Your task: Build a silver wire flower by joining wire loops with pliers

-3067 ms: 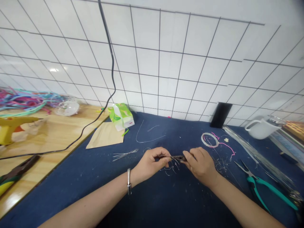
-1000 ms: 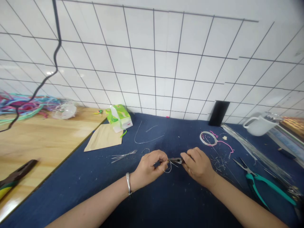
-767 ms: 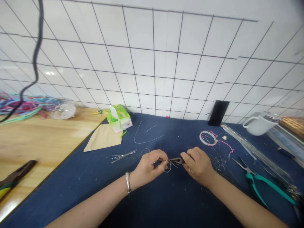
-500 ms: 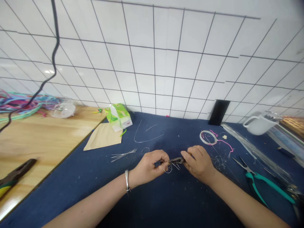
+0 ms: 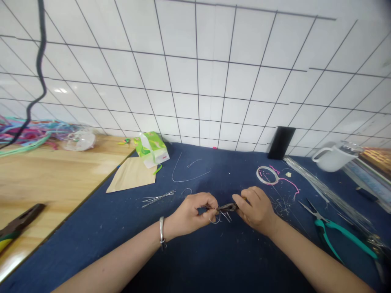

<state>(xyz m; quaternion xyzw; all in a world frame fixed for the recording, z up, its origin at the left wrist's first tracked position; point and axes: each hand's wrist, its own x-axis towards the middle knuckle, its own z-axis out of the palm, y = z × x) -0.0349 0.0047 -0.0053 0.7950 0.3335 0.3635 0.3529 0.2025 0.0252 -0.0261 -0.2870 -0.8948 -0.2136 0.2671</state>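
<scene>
Thumb and fingers of my left hand (image 5: 198, 209) pinch a small piece of bent wire (image 5: 214, 219), with a thin loop hanging below the fingertips. My right hand (image 5: 255, 209) is closed around a pair of dark-jawed pliers (image 5: 228, 207), whose handles are mostly hidden in the palm. The pliers' tips meet the wire right at my left fingertips. Short wire ends stick out beneath the jaws. Left of my left hand lie a bundle of cut wires (image 5: 159, 198) and a small wire ring (image 5: 186, 191).
Teal-handled long-nose pliers (image 5: 324, 221), wire scraps (image 5: 282, 206) and a round dish with pink beads (image 5: 267, 175) lie to the right. Behind are a black phone-like slab (image 5: 281, 143), a white mug (image 5: 336, 158) and a green tissue pack (image 5: 151, 148). More pliers (image 5: 21, 224) rest at left.
Both hands stay in nearly the same place, still holding the wire and pliers. The wire ends under the jaws sit slightly differently, and the view has shifted a little.
</scene>
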